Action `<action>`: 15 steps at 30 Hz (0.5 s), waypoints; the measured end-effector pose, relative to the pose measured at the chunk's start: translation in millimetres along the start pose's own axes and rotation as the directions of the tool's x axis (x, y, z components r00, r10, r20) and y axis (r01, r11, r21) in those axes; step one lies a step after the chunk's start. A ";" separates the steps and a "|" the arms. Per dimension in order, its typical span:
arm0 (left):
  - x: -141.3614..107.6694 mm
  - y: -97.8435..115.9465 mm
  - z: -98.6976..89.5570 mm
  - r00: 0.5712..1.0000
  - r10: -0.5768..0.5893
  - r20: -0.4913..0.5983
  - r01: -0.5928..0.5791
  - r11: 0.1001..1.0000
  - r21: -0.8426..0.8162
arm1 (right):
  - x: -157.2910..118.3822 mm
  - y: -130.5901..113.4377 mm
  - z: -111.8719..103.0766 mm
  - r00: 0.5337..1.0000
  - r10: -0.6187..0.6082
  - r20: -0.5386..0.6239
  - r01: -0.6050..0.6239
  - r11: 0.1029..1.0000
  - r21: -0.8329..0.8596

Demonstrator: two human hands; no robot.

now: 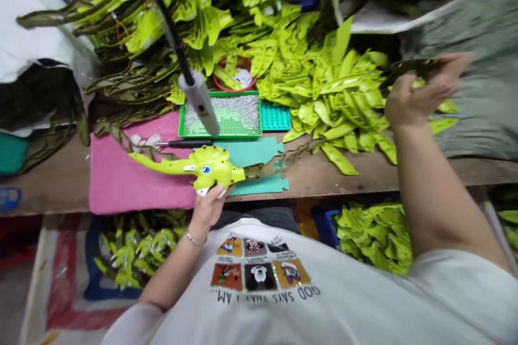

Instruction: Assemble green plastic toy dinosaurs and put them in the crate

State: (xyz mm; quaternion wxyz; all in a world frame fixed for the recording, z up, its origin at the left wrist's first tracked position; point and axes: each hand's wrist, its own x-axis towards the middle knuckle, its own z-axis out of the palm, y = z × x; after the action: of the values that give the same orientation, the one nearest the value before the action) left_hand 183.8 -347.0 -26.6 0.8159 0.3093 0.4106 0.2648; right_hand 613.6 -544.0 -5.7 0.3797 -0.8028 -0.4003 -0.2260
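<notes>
While I'm watching through the head camera from my remote station, the person's left hand [207, 209] is grasping a lime-green foil dinosaur figure [202, 168] from below, with its fingers curled under the head. The figure is lying just over the near edge of the wooden worktop [364, 170], and its tail is pointing left across a pink cloth pad [121, 172]. The right hand [424, 91] is hovering, blurred, over the right end of the worktop, and I can't tell whether it is gripping a flat dark olive piece [408, 67] or only passing close to it.

Teal cut-out sheets [251, 152] are lying behind the figure, and a black-handled tool [184, 143] is resting along the pad's far edge. Toward the far edge of the worktop, a green tray of silver studs [238, 113] is sitting beside a smaller teal studded tray [275, 117]. A grey cylindrical tool [198, 102] is hanging over the green tray on a black cable [162, 13]. A heap of lime foil pieces [327, 97] is spreading right of the trays, with a red bowl [233, 76] nestling behind. Below the near edge, more lime dinosaur figures [137, 253] are lying on a patterned mat [68, 280].
</notes>
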 end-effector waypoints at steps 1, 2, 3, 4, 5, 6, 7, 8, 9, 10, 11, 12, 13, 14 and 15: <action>-0.4 -0.9 0.7 1.000 -0.013 0.005 0.013 1.000 0.001 | -12.8 -31.2 8.7 0.994 0.061 -0.087 -0.065 0.997 -0.051; -0.9 -1.7 1.4 1.000 -0.023 0.008 0.023 1.000 0.001 | -27.3 -65.9 18.7 0.996 0.076 -0.055 -0.080 0.995 -0.067; -1.6 -2.4 2.0 0.999 -0.032 0.011 0.032 0.999 0.001 | -43.0 -101.8 29.3 0.997 0.064 0.039 -0.062 0.997 -0.052; -2.3 -3.0 2.6 0.999 -0.038 0.014 0.038 0.999 0.001 | -59.3 -136.2 39.8 0.988 0.027 0.153 -0.025 1.000 -0.015; -3.0 -3.3 3.0 0.999 -0.040 0.017 0.040 0.999 0.001 | -75.4 -167.0 49.6 0.967 -0.023 0.254 0.015 0.999 0.036; -3.8 -3.4 3.4 0.999 -0.039 0.020 0.039 0.999 -0.002 | -90.4 -192.6 58.4 0.938 -0.067 0.341 0.042 0.996 0.080; -4.4 -3.4 3.5 0.999 -0.036 0.024 0.036 0.999 -0.006 | -103.9 -212.4 65.8 0.913 -0.125 0.387 0.080 0.988 0.130; -4.8 -3.2 3.4 0.999 -0.034 0.031 0.034 0.999 -0.009 | -115.3 -226.5 71.6 0.895 -0.183 0.406 0.116 0.976 0.183; -5.0 -3.1 3.0 0.999 -0.030 0.035 0.031 0.999 -0.012 | -124.6 -235.5 75.6 0.884 -0.236 0.404 0.150 0.961 0.234; -5.0 -3.0 2.4 0.999 -0.026 0.038 0.027 1.000 -0.015 | -131.8 -240.4 77.8 0.875 -0.283 0.392 0.179 0.943 0.281; -4.8 -3.0 1.7 0.999 -0.023 0.038 0.024 1.000 -0.017 | -137.0 -242.6 78.4 0.866 -0.320 0.385 0.198 0.925 0.323; -4.6 -3.2 0.8 0.999 -0.020 0.035 0.020 1.000 -0.020 | -140.6 -243.2 77.6 0.852 -0.346 0.392 0.205 0.910 0.359; -4.3 -3.4 0.1 0.999 -0.016 0.030 0.017 1.000 -0.023 | -142.6 -243.0 75.8 0.836 -0.364 0.410 0.199 0.898 0.392; -4.2 -3.8 -0.5 1.000 -0.012 0.025 0.013 1.000 -0.025 | -143.3 -242.9 73.5 0.819 -0.373 0.436 0.181 0.889 0.420; -4.2 -4.2 -0.9 1.000 -0.006 0.022 0.006 1.000 -0.028 | -142.9 -243.1 71.0 0.805 -0.373 0.462 0.156 0.883 0.443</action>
State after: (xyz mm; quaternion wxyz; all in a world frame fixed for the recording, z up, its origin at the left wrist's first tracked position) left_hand 181.6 -352.5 -27.9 0.8254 0.2995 0.3989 0.2646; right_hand 337.3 -460.1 -40.1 0.3665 -0.6779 -0.6362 0.0375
